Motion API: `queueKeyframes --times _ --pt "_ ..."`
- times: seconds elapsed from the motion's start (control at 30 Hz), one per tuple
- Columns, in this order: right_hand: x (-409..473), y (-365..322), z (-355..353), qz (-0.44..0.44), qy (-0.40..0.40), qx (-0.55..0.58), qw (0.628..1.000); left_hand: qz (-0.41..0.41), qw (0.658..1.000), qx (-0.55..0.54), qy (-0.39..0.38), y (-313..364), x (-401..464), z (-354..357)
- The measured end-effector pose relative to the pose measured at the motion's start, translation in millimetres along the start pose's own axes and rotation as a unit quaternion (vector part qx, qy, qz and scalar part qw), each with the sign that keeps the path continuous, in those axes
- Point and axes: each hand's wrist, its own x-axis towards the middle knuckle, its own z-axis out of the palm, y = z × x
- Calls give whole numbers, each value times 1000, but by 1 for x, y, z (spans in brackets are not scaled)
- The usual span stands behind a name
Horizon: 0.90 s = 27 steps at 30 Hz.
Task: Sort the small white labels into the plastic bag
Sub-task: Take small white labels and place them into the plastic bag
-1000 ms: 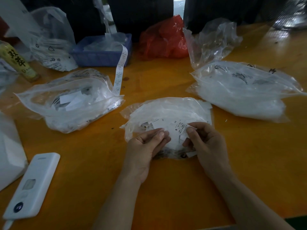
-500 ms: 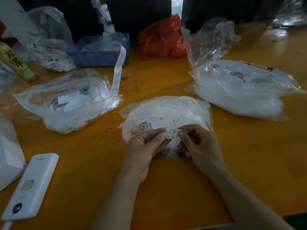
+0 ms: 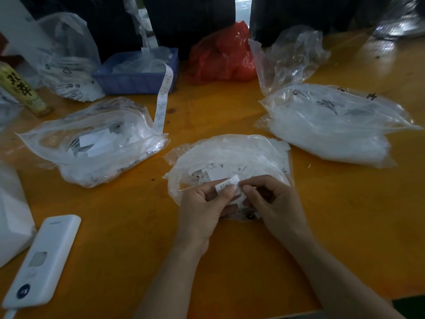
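Note:
A small white printed label [image 3: 226, 183] is held over the near edge of a clear plastic bag [image 3: 232, 153] that lies in the middle of the orange table and holds several loose white labels. My left hand [image 3: 204, 210] pinches the label's left part between thumb and fingers. My right hand [image 3: 273, 203] pinches its right end, fingers curled. More labels lie half hidden under both hands.
A second clear bag of labels [image 3: 92, 139] lies to the left, with a label strip [image 3: 162, 104] hanging from a blue basket [image 3: 138, 79]. A full bag [image 3: 331, 125] lies right. A red bag [image 3: 223, 54], a white device [image 3: 43, 259] and a bottle [image 3: 20, 90] stand around.
Both hands have drawn closer together and the label now sits between their fingertips, turned more level. The bags have not moved.

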Motion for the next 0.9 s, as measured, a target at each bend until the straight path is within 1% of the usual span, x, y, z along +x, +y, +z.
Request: queueKeyframes --times 0.13,0.23,0.33,0.4,0.47,0.5,0.53,0.57,0.6,0.63,0.67,0.7,0.73,0.77,0.8,0.83,0.9 --pt "-1 -1 0 3 23 72 997 2 1000 15 11 -1 0 1" --pt "-2 -2 -1 -9 -2 40 999 4 999 42 23 -1 -2 2" --pt "1 -1 -2 -39 -37 5 999 21 997 71 18 4 -4 0" --pt "2 -1 -2 -52 -44 18 998 35 993 117 9 12 -11 -1" --pt "1 -1 -1 -48 -33 69 996 75 982 171 14 23 -23 -3" --pt "0 -1 -1 -40 -25 94 994 120 974 190 25 30 -28 -5" --pt "0 0 -1 -30 -18 114 993 182 962 199 44 38 -32 -10" --pt "0 0 -1 -22 -13 125 992 264 937 214 82 48 -32 -18" --pt "1 0 -1 -17 -11 126 992 350 890 256 143 57 -27 -29" --pt "1 0 -1 -17 -12 122 992 412 824 318 224 67 -16 -44" --pt "1 -1 0 -19 -14 117 993 427 762 375 311 78 -1 -61" --pt "1 -2 0 -23 -15 112 993 395 724 418 381 90 17 -80" --pt "0 -3 0 -25 -17 108 994 336 710 452 422 102 35 -99" --pt "0 -4 1 -26 -17 105 994 263 707 487 440 111 54 -119" --pt "0 -5 0 -23 -18 104 994 192 701 528 439 117 70 -138" --pt "0 -5 -1 -19 -18 104 994 138 691 567 427 120 84 -154" --pt "0 -7 -1 -15 -16 105 994 93 673 619 394 122 105 -178"
